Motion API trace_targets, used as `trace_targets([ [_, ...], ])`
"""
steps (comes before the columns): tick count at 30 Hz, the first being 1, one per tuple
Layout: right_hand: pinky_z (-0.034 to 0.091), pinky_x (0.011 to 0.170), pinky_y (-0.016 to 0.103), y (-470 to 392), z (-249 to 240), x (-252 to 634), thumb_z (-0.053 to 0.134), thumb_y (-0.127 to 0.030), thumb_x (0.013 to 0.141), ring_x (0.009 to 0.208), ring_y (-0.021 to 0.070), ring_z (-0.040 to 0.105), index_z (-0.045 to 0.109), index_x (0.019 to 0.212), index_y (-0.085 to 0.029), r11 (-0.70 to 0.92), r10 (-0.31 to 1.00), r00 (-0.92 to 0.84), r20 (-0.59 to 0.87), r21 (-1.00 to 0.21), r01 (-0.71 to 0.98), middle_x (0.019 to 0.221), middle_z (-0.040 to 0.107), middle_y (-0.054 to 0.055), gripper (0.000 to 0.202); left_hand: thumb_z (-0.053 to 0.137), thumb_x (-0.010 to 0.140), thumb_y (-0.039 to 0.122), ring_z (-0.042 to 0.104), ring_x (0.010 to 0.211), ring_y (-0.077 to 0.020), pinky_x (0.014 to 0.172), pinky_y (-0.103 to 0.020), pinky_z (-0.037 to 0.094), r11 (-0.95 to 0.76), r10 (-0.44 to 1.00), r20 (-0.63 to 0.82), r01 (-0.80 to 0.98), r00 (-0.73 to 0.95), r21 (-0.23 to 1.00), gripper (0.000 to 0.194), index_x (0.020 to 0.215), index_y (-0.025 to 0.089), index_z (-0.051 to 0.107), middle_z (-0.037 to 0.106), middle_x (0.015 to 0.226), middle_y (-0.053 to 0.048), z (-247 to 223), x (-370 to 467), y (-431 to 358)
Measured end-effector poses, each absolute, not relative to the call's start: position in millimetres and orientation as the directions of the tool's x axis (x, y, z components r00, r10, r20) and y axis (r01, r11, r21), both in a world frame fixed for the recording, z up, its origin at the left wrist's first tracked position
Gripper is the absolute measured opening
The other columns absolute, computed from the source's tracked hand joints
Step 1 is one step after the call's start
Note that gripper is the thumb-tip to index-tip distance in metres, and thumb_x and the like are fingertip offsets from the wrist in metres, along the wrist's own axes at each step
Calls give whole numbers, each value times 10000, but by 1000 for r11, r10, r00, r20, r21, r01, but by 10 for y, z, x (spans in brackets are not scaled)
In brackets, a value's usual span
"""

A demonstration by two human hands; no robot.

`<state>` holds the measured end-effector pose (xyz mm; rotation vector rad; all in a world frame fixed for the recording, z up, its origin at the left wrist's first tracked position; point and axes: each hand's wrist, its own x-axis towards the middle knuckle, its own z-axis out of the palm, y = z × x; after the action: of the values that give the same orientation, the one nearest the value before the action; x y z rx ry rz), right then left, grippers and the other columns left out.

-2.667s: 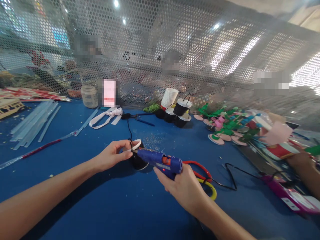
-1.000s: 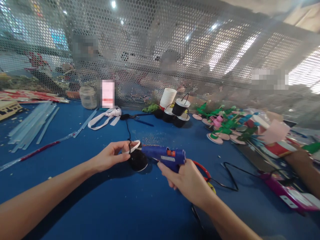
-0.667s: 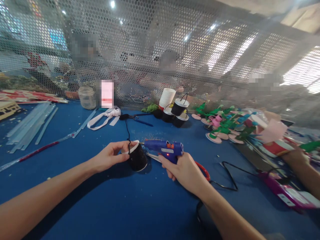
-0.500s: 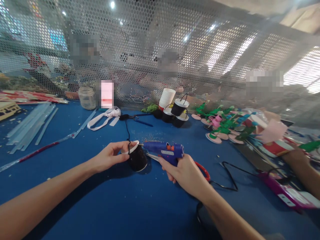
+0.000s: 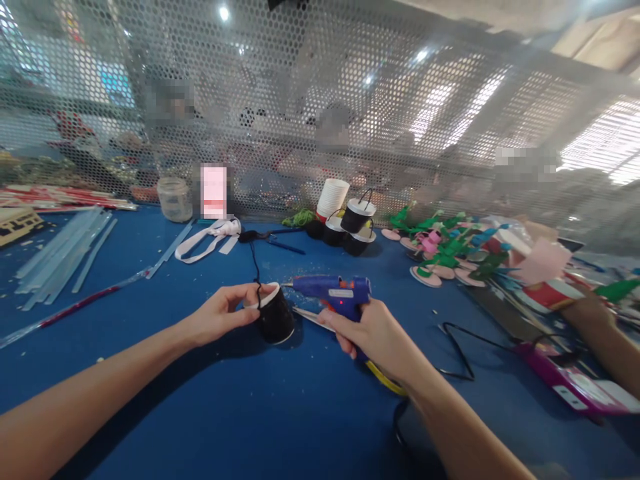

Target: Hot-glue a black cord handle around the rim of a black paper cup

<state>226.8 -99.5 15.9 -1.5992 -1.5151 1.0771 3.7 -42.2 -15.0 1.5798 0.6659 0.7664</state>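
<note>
My left hand (image 5: 227, 312) is closed on the rim of a small cup (image 5: 276, 320), which is wrapped in black and tilted on the blue table. A black yarn (image 5: 255, 263) runs from its rim towards the back. In my right hand (image 5: 367, 333) is a blue glue gun (image 5: 330, 288), its nozzle just to the right of the cup's white rim. Whether the nozzle touches the rim I cannot tell. Scissors (image 5: 314, 317) lie beneath my right hand, blades pointing to the cup and the handle partly hidden.
White paper cups (image 5: 333, 198) stand stacked behind small black buckets (image 5: 358, 217). Glue sticks (image 5: 67, 250) and a glass jar (image 5: 175, 199) are at left. Right are green craft plants (image 5: 445, 250), a purple power strip (image 5: 560, 377) and another person's arm (image 5: 600, 340). A mesh screen (image 5: 280, 133) rises behind.
The glue gun has shifted slightly up and right with my right hand, its nozzle lifting from near the cup's rim. My left hand and the cup have stayed nearly still.
</note>
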Motion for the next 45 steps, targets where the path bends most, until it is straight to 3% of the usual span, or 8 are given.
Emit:
trace_targets([
  [5,364,381,193,-747,103,2428,625,-311,632,397,77,453,523,653,-159,-87,993,94,-65,-965,248,465,513,-47,185,513,759,233,420,1160,-235,923,-372,312,-292,736,167,84,656,953,176,633,150,422,540,1140,-130,-106,15,-436],
  [15,429,445,255,-150,-184,2406,441,-346,805,411,131,532,453,497,-173,-254,966,200,-166,-762,595,461,537,34,354,459,699,93,467,1089,-197,876,-334,364,-676,643,291,348,708,649,96,636,161,431,520,1154,-113,98,32,-576],
  [21,373,806,411,-180,-91,2275,548,-257,747,988,312,518,565,580,-140,-197,962,270,39,-586,786,836,612,173,204,463,690,76,447,1100,-183,920,-339,330,-776,567,323,360,758,518,101,643,163,445,555,1092,-105,103,45,-610],
  [25,387,811,275,-445,134,2020,489,-322,791,930,182,546,607,653,-176,56,988,41,147,-599,799,902,614,72,233,476,690,92,448,1087,-193,969,-363,274,-809,523,331,334,786,484,81,654,163,467,578,991,-92,80,50,-605],
  [29,387,828,276,-621,169,1738,411,-284,827,904,162,553,602,557,-169,403,907,-349,235,-727,557,950,610,73,349,489,684,109,503,879,-168,952,-365,286,-816,510,327,326,796,478,69,652,170,481,569,815,-45,65,54,-601],
  [35,369,868,295,-632,73,1692,497,-222,763,1050,169,490,589,600,-167,260,947,-264,183,-920,293,1026,573,81,195,492,703,138,490,928,-190,865,-326,365,-691,614,290,322,734,648,68,639,158,482,564,914,-74,56,32,-556],
  [40,382,846,303,-734,61,1839,549,-271,724,976,160,522,544,625,-169,199,974,-144,176,-966,165,1039,551,66,142,502,759,230,483,1072,-228,905,-373,338,-320,717,118,174,688,931,132,670,140,466,516,1186,-126,15,9,-489],
  [45,398,822,307,-792,-44,1896,587,-309,685,933,159,530,474,594,-171,170,983,-89,163,-983,74,978,545,63,200,557,732,263,496,1056,-228,873,-371,354,-62,704,11,45,710,997,175,660,124,478,561,1134,-127,-3,33,-491],
])
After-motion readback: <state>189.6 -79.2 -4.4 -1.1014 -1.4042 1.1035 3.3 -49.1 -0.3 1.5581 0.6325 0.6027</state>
